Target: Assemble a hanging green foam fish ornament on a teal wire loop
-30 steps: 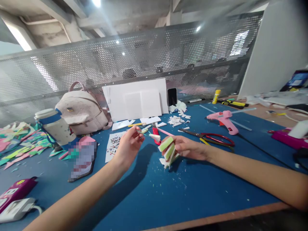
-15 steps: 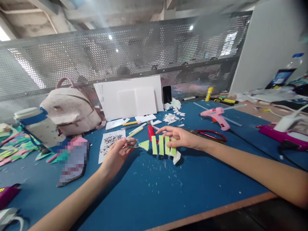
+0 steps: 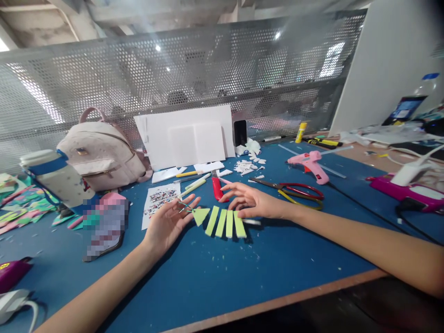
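A row of pale green strips (image 3: 225,224), with a green triangle (image 3: 200,216) at its left end, spans the space between my hands above the blue table. My left hand (image 3: 169,221) is palm up with curled fingers, and a thin green cord (image 3: 185,206) runs from it to the triangle. My right hand (image 3: 258,202) has its thumb at the top of the rightmost strip, its other fingers spread above. A small white piece (image 3: 252,222) shows beside that strip. Just behind the strips lies a red-handled knife (image 3: 217,187).
Scissors (image 3: 301,190) and a pink glue gun (image 3: 310,165) lie right of centre. Paper with small bits (image 3: 149,203), pens (image 3: 194,188), white scraps (image 3: 245,167) and a standing white board (image 3: 156,143) are behind. A cup (image 3: 57,180) and backpack (image 3: 100,155) stand left.
The strips have swung lower and left at their bottoms, now fanned out. My right hand has moved slightly left, uncovering the rightmost strip and more of the scissors. My left hand has opened more.
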A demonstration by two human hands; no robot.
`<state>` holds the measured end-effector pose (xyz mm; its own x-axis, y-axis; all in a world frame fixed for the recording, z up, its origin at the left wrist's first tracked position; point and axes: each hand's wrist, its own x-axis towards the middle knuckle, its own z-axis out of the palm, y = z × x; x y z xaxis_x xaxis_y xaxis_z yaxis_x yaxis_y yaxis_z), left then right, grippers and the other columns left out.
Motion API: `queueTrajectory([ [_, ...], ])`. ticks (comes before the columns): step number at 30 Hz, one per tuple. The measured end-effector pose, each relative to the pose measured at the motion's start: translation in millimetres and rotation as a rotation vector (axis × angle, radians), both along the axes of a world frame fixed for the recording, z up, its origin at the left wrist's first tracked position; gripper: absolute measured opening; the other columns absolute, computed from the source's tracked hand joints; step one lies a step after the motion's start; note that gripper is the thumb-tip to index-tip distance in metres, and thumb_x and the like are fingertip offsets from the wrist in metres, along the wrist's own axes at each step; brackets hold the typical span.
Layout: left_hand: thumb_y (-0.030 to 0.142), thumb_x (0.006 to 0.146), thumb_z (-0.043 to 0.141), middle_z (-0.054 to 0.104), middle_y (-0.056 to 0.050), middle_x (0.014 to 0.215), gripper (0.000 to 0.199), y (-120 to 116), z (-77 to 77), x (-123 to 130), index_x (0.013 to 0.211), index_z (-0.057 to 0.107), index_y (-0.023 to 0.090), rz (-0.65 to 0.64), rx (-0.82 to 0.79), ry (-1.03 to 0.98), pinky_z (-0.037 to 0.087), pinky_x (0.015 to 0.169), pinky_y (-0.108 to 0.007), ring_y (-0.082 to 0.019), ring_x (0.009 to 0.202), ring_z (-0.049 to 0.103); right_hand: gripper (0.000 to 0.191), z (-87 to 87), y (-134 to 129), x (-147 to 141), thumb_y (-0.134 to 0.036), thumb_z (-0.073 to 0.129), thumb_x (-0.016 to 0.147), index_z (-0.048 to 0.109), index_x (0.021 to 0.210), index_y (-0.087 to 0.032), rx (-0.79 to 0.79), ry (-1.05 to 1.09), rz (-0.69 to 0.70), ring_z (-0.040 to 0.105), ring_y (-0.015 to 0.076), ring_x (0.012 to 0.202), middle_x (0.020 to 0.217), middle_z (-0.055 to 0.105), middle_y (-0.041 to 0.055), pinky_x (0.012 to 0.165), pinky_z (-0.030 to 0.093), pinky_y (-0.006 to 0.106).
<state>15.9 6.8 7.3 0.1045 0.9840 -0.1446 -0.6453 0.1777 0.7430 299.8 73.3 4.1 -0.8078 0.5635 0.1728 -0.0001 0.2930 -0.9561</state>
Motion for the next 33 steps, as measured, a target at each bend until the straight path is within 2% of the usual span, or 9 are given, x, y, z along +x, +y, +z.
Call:
queueTrajectory([
  [4, 0.017, 0.092, 0.051, 0.072, -0.016, 0.121, 0.029, 0, -2.6, -1, 0.072, 0.072, 0.013, -0.018, 0.020, -0.039, 0.052, 0.105, -0.044, -0.031, 0.124, 0.062, 0.069, -2.6, 0, 0, -0.028, 0.076, 0.084, 0.036, 0.141, -0.021, 0.019, -0.034, 0.041, 0.067, 0.0194, 0.102, 0.133, 0.055, 0.0156, 0.091, 0.054, 0.038],
  [8, 0.019, 0.092, 0.052, 0.072, -0.017, 0.119, 0.029, 1, -5.5, -2, 0.070, 0.070, 0.013, -0.064, 0.046, -0.064, 0.044, 0.113, -0.049, -0.032, 0.127, 0.059, 0.067, -2.1, -2, 0, -0.028, 0.076, 0.085, 0.039, 0.141, -0.021, 0.074, -0.061, 0.030, 0.066, 0.0176, 0.099, 0.130, 0.057, 0.0136, 0.091, 0.053, 0.037],
  [12, 0.019, 0.094, 0.050, 0.071, -0.014, 0.123, 0.024, 1, -6.1, -2, 0.087, 0.072, 0.014, -0.102, 0.089, -0.078, 0.039, 0.116, -0.048, -0.029, 0.130, 0.057, 0.054, 0.6, -4, 1, -0.028, 0.071, 0.089, 0.047, 0.136, -0.019, 0.155, -0.090, -0.019, 0.063, 0.0156, 0.093, 0.121, 0.063, 0.0106, 0.086, 0.052, 0.034],
  [15, 0.019, 0.094, 0.048, 0.069, -0.012, 0.125, 0.024, 0, -6.2, -2, 0.099, 0.071, 0.018, -0.132, 0.127, -0.085, 0.035, 0.116, -0.053, -0.030, 0.133, 0.053, 0.037, 1.9, -6, 1, -0.030, 0.064, 0.094, 0.055, 0.128, -0.017, 0.207, -0.115, -0.061, 0.063, 0.0159, 0.090, 0.108, 0.068, 0.0086, 0.082, 0.050, 0.032],
  [20, 0.020, 0.094, 0.045, 0.061, -0.012, 0.138, 0.040, 0, -5.9, -1, 0.132, 0.058, 0.025, -0.178, 0.168, -0.081, 0.028, 0.117, -0.058, -0.030, 0.141, 0.043, 0.028, 2.9, -8, 0, -0.035, 0.058, 0.097, 0.060, 0.118, -0.016, 0.238, -0.146, -0.083, 0.063, 0.0147, 0.077, 0.093, 0.070, 0.0065, 0.074, 0.052, 0.030],
  [22, 0.021, 0.095, 0.044, 0.058, -0.011, 0.143, 0.050, -1, -4.9, 0, 0.144, 0.047, 0.030, -0.198, 0.187, -0.071, 0.027, 0.117, -0.060, -0.029, 0.144, 0.039, 0.029, 3.6, -9, -1, -0.037, 0.057, 0.098, 0.061, 0.117, -0.016, 0.250, -0.154, -0.098, 0.063, 0.0145, 0.075, 0.091, 0.070, 0.0062, 0.073, 0.051, 0.029],
  [25, 0.022, 0.096, 0.044, 0.055, -0.010, 0.146, 0.057, -4, -2.2, 2, 0.151, 0.036, 0.033, -0.206, 0.196, -0.053, 0.028, 0.116, -0.058, -0.029, 0.144, 0.040, 0.029, 5.0, -11, -2, -0.038, 0.057, 0.097, 0.062, 0.115, -0.016, 0.268, -0.162, -0.124, 0.063, 0.0148, 0.075, 0.093, 0.070, 0.0067, 0.072, 0.051, 0.030],
  [33, 0.022, 0.095, 0.049, 0.059, -0.012, 0.142, 0.061, -9, 2.3, 6, 0.152, 0.034, 0.035, -0.226, 0.190, -0.075, 0.034, 0.114, -0.058, -0.033, 0.135, 0.052, 0.026, 4.9, -12, -1, -0.035, 0.056, 0.098, 0.063, 0.116, -0.018, 0.288, -0.166, -0.157, 0.063, 0.0154, 0.079, 0.103, 0.069, 0.0072, 0.075, 0.051, 0.030],
])
